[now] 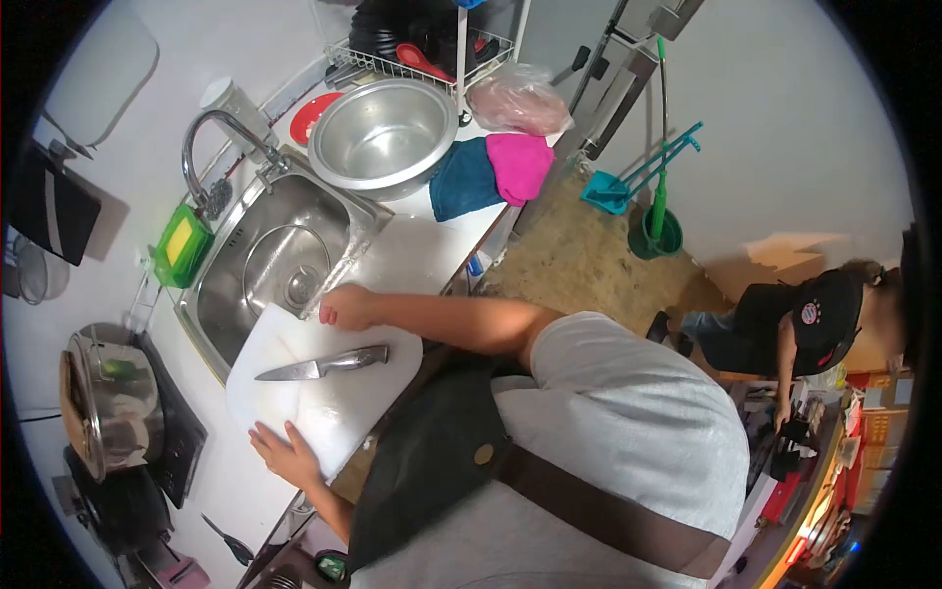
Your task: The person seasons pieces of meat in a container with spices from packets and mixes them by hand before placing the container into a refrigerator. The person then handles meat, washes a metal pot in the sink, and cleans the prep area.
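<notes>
A white cutting board (pixel 294 412) lies on the counter and overlaps the near rim of the sink. On it rests a kitchen knife (pixel 329 362) with a metal handle, its blade pointing left; neither hand touches it. My right hand (pixel 348 306) is closed at the board's upper edge beside the sink; what its fingers hold, if anything, is hidden. With fingers spread, my left hand (pixel 285 456) lies on the board's lower left edge. Small pale wet-looking bits show on the board.
The steel sink (pixel 221 324) with its curved faucet (pixel 189 157) is beyond the board. A large metal basin (pixel 385 183), blue cloth (pixel 466 182) and pink cloth (pixel 520 167) sit to the right. A pot (pixel 128 422) stands left. Another person (pixel 785 319) is behind at right.
</notes>
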